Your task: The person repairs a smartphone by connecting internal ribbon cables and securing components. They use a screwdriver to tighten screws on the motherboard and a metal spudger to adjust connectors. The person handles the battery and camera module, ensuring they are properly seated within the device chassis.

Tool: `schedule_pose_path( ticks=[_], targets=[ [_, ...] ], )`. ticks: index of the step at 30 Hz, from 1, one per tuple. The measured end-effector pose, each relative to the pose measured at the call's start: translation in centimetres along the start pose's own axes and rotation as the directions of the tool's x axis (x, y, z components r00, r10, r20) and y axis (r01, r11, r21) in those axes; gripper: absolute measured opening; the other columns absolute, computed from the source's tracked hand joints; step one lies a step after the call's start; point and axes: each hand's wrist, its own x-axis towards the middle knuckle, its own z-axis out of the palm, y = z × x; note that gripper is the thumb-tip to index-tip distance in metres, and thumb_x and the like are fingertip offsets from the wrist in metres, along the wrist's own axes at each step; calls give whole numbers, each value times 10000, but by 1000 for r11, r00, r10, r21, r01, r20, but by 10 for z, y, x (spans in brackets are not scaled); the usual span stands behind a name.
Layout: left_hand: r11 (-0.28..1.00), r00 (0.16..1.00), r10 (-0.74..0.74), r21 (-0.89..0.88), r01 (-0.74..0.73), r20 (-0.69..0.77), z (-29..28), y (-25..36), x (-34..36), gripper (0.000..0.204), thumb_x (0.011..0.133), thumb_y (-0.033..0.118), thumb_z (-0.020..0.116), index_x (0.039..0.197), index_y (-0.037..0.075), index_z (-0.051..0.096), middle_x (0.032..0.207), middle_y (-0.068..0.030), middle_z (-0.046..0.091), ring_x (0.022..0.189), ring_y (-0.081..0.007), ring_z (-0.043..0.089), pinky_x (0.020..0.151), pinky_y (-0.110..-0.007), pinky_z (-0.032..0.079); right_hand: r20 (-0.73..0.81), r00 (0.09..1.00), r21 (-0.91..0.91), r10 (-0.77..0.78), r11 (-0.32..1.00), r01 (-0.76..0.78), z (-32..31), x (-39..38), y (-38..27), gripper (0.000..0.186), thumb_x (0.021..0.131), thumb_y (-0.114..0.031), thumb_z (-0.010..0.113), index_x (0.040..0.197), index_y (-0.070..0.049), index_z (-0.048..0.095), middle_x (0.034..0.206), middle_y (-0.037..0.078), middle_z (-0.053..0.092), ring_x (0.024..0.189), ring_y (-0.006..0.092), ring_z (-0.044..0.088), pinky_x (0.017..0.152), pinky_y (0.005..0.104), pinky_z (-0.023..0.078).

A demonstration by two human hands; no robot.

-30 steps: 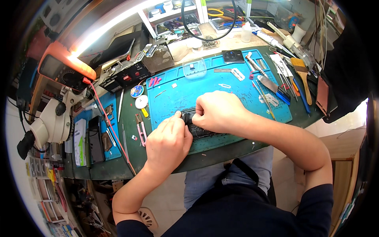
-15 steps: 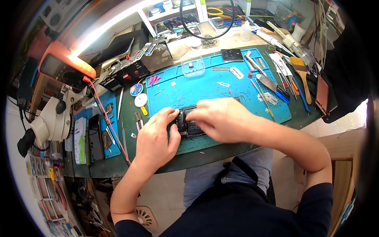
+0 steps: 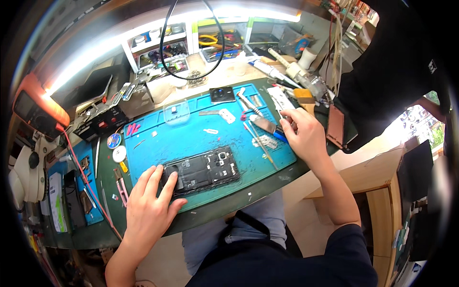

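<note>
Resting widely spread on the left end of the black rectangular phone body [image 3: 203, 171], near the front edge of the flat blue mat [image 3: 177, 141], is the left hand [image 3: 150, 206]; the right hand [image 3: 306, 135] curls at the mat's right edge, its hold unclear.

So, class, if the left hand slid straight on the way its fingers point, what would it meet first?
The left hand would probably meet the opened black phone first: its fingertips lie over that phone's left end, though contact is hard to judge.
</note>
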Motion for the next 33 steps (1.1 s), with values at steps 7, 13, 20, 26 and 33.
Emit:
schedule_pose_path(
  ticks=[7,13,20,26,33],
  targets=[
    [998,995,-12,-69,5,-103,-12,-4,19,558,917,148,759,1410,-57,597,1066,-209,726,1059,-379,680,886,-468,542,212,977,76,-1,997,-16,18,60,5,281,941,-324,754,1122,-111,776,970,121,790,876,311,764,781,430,592],
    [970,970,155,213,-114,-186,7,-1,24,539,879,-10,665,1412,-60,606,939,-168,710,919,-319,697,803,-425,554,172,970,-263,-170,941,212,71,84,-11,158,894,-190,714,989,-72,761,948,137,728,897,344,733,801,469,584],
    [974,977,-191,-104,201,98,-24,-43,46,298,1035,142,621,1318,59,661,905,-113,801,814,-310,766,704,-426,577,127,991,563,-39,825,-40,36,84,-92,187,1013,-199,684,1003,-15,719,868,72,794,760,144,756,684,329,583],
    [950,944,-282,-184,251,-169,11,-71,69,158,1012,178,676,1129,102,750,821,-58,790,783,-264,770,703,-406,574,98,969,666,-228,738,106,87,87,-121,125,1001,-119,720,1069,-16,736,900,68,796,780,127,755,697,294,623],
    [938,894,-324,-225,263,-309,22,-87,63,217,982,145,712,1188,81,738,902,-96,771,807,-278,738,729,-398,565,196,961,653,-196,757,21,85,84,-118,132,978,-107,711,1049,3,711,868,72,784,727,110,742,671,275,601]
  ],
)
